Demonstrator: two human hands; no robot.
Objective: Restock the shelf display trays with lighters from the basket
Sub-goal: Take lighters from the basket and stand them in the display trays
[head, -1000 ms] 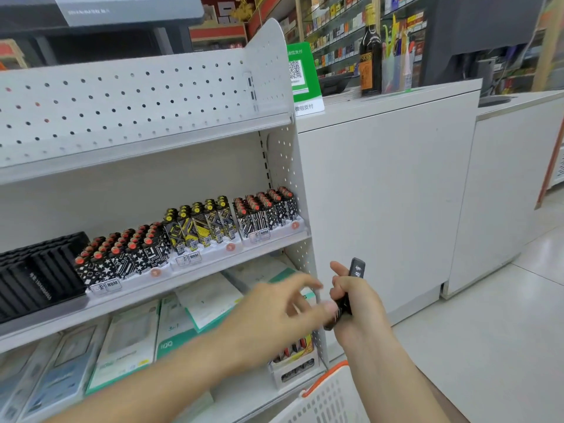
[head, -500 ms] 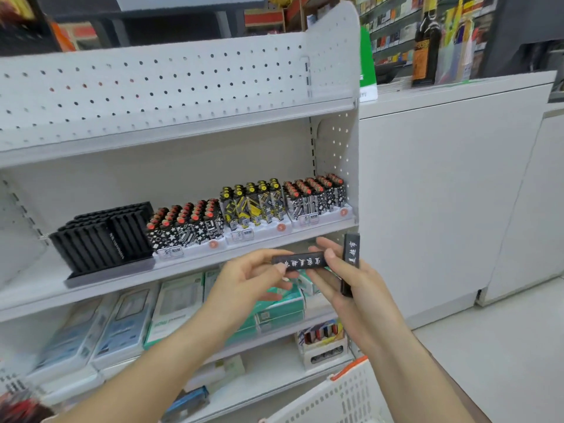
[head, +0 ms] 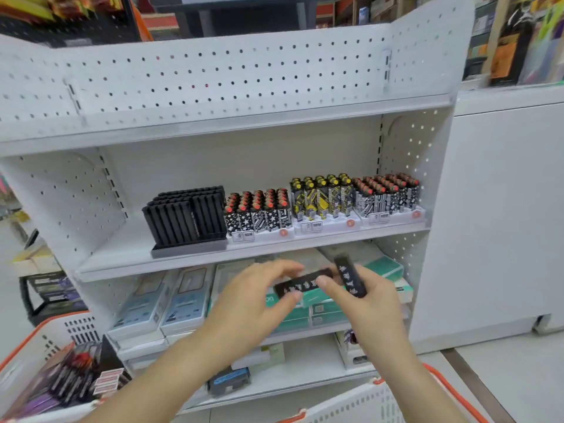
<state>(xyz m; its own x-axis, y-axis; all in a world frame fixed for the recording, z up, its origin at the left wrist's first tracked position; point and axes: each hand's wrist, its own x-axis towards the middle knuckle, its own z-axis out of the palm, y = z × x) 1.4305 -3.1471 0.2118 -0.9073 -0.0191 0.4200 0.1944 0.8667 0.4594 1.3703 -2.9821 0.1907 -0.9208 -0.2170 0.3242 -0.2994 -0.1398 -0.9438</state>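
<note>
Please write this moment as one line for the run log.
left hand: pinches horizontal black lighter | right hand: holds upright black lighter | black tray: not yet reached

Both bare forearms come up from the bottom edge and meet in the middle. The left hand (head: 250, 303) is palm-down, back toward the camera, fingers curled, pinching the left end of a black lighter (head: 300, 285) lying roughly sideways. The right hand (head: 366, 300) sits just right of it, fingers wrapped around a second black lighter (head: 351, 277) standing nearly upright, thumb reaching toward the sideways one.
</note>
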